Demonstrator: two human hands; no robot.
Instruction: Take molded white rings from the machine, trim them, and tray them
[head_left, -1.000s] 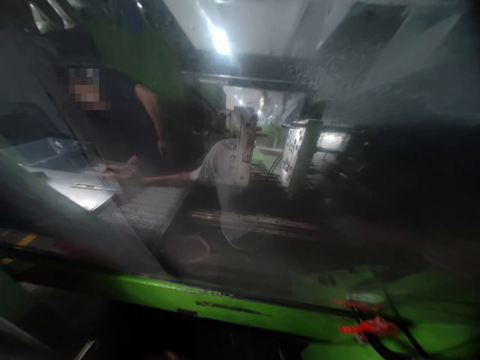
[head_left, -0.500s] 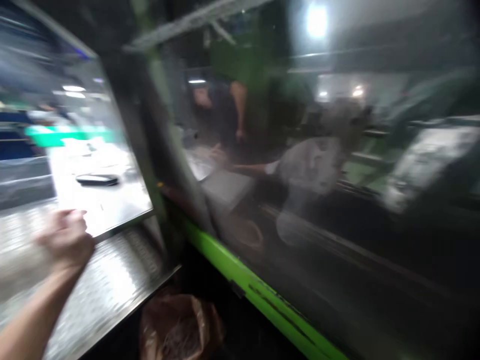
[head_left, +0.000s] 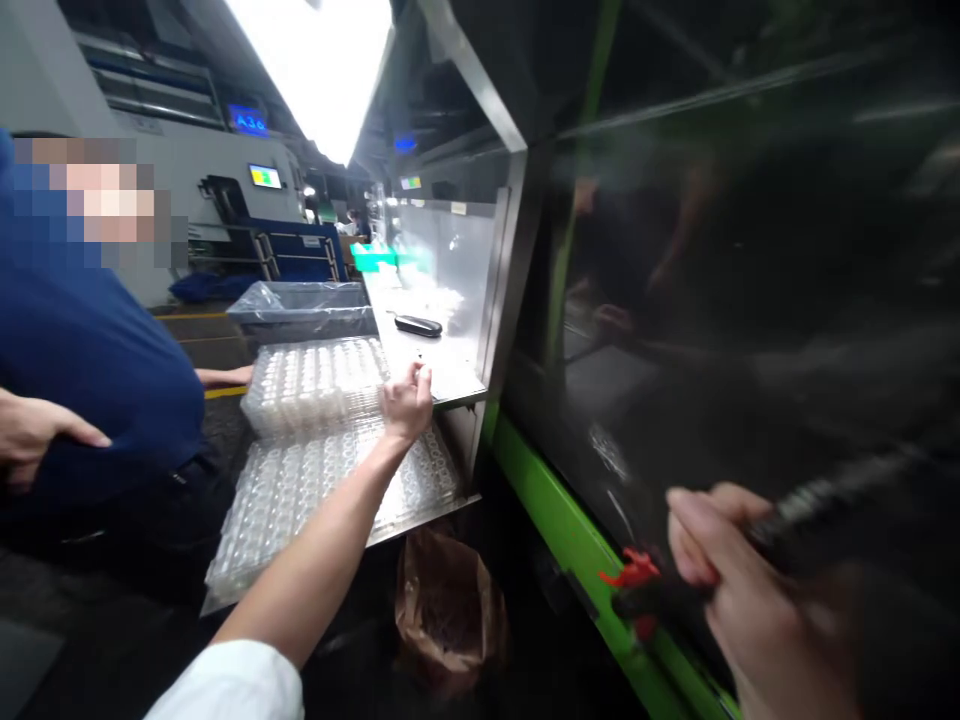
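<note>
My left hand [head_left: 409, 402] is raised at the near corner of the brightly lit white work surface [head_left: 457, 378], with thumb and fingers pinched together. A tiny dark speck shows just above the fingertips; whether it is held cannot be made out. Beyond the hand lies a black, elongated object [head_left: 418, 326] on that surface. At the lower right, my right hand [head_left: 750, 590] is closed around a dark rod-like tool [head_left: 821, 505], blurred, with a red part [head_left: 634, 570] showing beside it. Below and beside my left hand are clear plastic trays [head_left: 300, 490] with rows of round pockets.
A person in a blue shirt [head_left: 97, 340] stands at the left, one hand near the stacked trays. Behind are a grey lined bin [head_left: 300, 312] and a green tray [head_left: 373, 258]. A brown paper bag [head_left: 448, 610] stands below, beside a green machine edge [head_left: 551, 530] and dark window.
My view has swung left, bringing the person and the tray stack into sight. My right hand has come into view with the dark tool. My left hand stays by the work surface corner.
</note>
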